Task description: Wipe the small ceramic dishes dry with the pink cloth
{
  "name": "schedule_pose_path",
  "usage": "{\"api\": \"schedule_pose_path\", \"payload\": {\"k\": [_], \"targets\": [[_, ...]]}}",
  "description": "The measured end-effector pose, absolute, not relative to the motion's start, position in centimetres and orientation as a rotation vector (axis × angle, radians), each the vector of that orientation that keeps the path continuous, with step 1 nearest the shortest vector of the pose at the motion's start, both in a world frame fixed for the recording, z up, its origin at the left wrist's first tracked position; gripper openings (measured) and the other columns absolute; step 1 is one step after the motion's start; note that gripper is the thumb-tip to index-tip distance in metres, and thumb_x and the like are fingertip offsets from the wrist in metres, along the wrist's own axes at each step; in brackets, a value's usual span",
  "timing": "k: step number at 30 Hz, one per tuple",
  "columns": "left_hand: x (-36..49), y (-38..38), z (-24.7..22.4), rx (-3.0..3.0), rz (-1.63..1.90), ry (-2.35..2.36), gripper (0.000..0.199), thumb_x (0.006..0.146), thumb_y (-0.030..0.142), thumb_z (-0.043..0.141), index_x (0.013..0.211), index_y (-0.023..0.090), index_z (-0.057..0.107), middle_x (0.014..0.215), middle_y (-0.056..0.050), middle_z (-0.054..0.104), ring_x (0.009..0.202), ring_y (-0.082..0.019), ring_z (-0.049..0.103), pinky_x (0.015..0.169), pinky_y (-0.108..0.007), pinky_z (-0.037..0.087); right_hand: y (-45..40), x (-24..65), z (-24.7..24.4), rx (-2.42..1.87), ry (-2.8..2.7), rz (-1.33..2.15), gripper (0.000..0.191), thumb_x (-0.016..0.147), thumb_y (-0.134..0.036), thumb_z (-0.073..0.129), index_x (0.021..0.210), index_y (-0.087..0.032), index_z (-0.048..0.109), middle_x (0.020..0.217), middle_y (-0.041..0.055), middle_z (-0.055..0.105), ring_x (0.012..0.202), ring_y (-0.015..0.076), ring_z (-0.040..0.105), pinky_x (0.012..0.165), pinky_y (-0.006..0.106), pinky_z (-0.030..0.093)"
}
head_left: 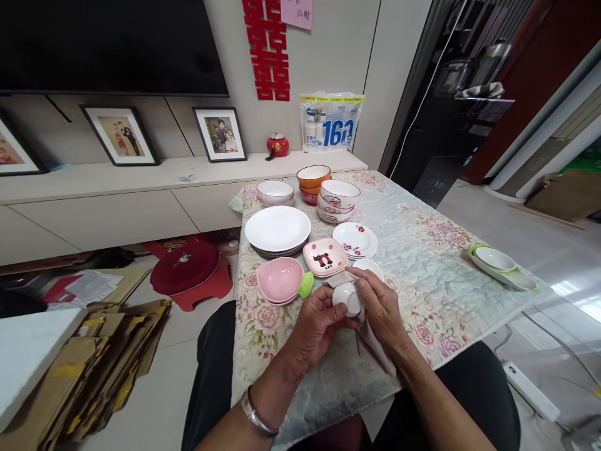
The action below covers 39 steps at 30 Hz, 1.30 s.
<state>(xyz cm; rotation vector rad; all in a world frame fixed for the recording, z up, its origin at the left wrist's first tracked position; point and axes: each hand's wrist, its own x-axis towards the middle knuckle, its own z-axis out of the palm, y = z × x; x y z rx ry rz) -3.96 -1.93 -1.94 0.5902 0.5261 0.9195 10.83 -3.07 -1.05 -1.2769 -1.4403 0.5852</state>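
A small white dish (pixel 346 299) is held between both hands over the near part of the table, its underside ring turned toward me. My left hand (pixel 320 321) grips its left edge, thumb on the surface. My right hand (pixel 381 308) presses a pinkish-grey cloth (pixel 373 347) against the dish's right side; the cloth hangs down below. Just beyond the hands lie a white saucer (pixel 369 269), a square pink cat dish (pixel 325 255) and a pink bowl with a green leaf handle (pixel 280 280).
Behind are a large white plate (pixel 277 228), flowered plates (pixel 355 240), white bowls (pixel 275 191), red-rimmed bowls (pixel 339 193) and orange bowls (pixel 313 176). Green-edged dishes (pixel 494 259) sit near the right edge of the table (pixel 394 244). A red stool (pixel 185 266) stands left.
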Motion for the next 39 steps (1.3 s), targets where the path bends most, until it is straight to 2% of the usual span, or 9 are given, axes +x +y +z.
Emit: {"api": "schedule_pose_path", "payload": {"k": [3, 8, 12, 16, 19, 24, 28, 32, 39], "targets": [[-4.0, -1.9, -2.0, 0.59, 0.892, 0.52, 0.036, 0.066, 0.028, 0.087, 0.094, 0.011, 0.073, 0.087, -0.006, 0.073, 0.075, -0.016, 0.066, 0.061, -0.025, 0.057, -3.1, 10.9, -1.2, -1.256, -1.458, 0.573, 0.033, 0.099, -0.037, 0.047, 0.118, -0.022, 0.069, 0.099, 0.0049, 0.069, 0.088, 0.0194, 0.063, 0.076, 0.03, 0.049], [-4.1, -1.8, -2.4, 0.577, 0.915, 0.535, 0.029, 0.065, 0.028, 0.088, 0.083, 0.012, 0.071, 0.082, -0.005, 0.072, 0.072, -0.015, 0.066, 0.06, -0.025, 0.056, -3.0, 10.8, -1.4, -1.265, -1.48, 0.522, 0.032, 0.1, -0.036, 0.045, 0.119, -0.024, 0.068, 0.099, 0.005, 0.068, 0.088, 0.0199, 0.063, 0.077, 0.032, 0.049], [-4.1, -1.8, -2.3, 0.579, 0.927, 0.553, 0.031, 0.063, 0.028, 0.089, 0.081, 0.013, 0.069, 0.082, -0.004, 0.072, 0.07, -0.015, 0.065, 0.059, -0.025, 0.055, -3.1, 10.8, -1.4, -1.262, -1.502, 0.507, 0.032, 0.101, -0.035, 0.044, 0.121, -0.024, 0.067, 0.098, 0.0046, 0.066, 0.089, 0.0196, 0.062, 0.078, 0.031, 0.049], [-3.9, -1.9, -2.1, 0.72, 0.994, 0.613, 0.03, 0.065, 0.03, 0.087, 0.076, 0.014, 0.065, 0.078, -0.003, 0.072, 0.071, -0.016, 0.065, 0.065, -0.028, 0.055, -3.0, 10.9, -1.3, -1.245, -1.493, 0.518, 0.031, 0.101, -0.034, 0.044, 0.12, -0.024, 0.067, 0.101, 0.0048, 0.067, 0.093, 0.0196, 0.062, 0.08, 0.031, 0.049], [-3.9, -2.0, -2.2, 0.961, 1.048, 0.698, 0.023, 0.07, 0.029, 0.082, 0.076, 0.016, 0.065, 0.072, -0.001, 0.07, 0.069, -0.016, 0.065, 0.068, -0.029, 0.053, -3.0, 11.2, -1.3, -1.267, -1.482, 0.519, 0.031, 0.101, -0.035, 0.044, 0.12, -0.024, 0.066, 0.111, 0.0056, 0.068, 0.101, 0.0207, 0.063, 0.088, 0.033, 0.048], [-4.2, -2.1, -2.3, 1.513, 1.201, 0.808, 0.001, 0.082, 0.021, 0.069, 0.082, 0.02, 0.07, 0.09, -0.006, 0.074, 0.086, -0.022, 0.068, 0.078, -0.032, 0.052, -3.1, 11.8, -0.9, -1.359, -1.462, 0.479, 0.032, 0.1, -0.039, 0.045, 0.117, -0.023, 0.068, 0.114, 0.0065, 0.071, 0.106, 0.023, 0.063, 0.093, 0.036, 0.047], [-4.1, -2.4, -2.2, 1.818, 1.318, 0.792, 0.01, 0.087, 0.016, 0.061, 0.085, 0.022, 0.069, 0.094, -0.008, 0.072, 0.096, -0.024, 0.068, 0.087, -0.036, 0.051, -3.4, 12.2, -0.3, -1.399, -1.428, 0.567, 0.033, 0.095, -0.044, 0.054, 0.116, -0.023, 0.07, 0.113, 0.0058, 0.073, 0.105, 0.0256, 0.065, 0.092, 0.038, 0.049], [-3.9, -2.9, -2.2, 1.944, 1.402, 0.812, 0.016, 0.088, 0.009, 0.057, 0.086, 0.022, 0.067, 0.096, -0.008, 0.068, 0.101, -0.023, 0.067, 0.088, -0.034, 0.051, -3.6, 12.1, 0.0, -1.336, -1.306, 0.756, 0.031, 0.091, -0.042, 0.061, 0.114, -0.025, 0.071, 0.109, 0.0033, 0.074, 0.098, 0.0249, 0.068, 0.086, 0.036, 0.053], [-3.7, -3.7, -1.9, 2.014, 1.531, 0.846, 0.018, 0.085, 0.004, 0.057, 0.085, 0.022, 0.057, 0.1, -0.007, 0.065, 0.102, -0.02, 0.068, 0.087, -0.031, 0.053, -4.0, 12.0, -0.1, -1.202, -1.28, 0.681, 0.031, 0.092, -0.04, 0.061, 0.118, -0.028, 0.07, 0.12, 0.0032, 0.072, 0.112, 0.0249, 0.064, 0.098, 0.038, 0.049]]}}
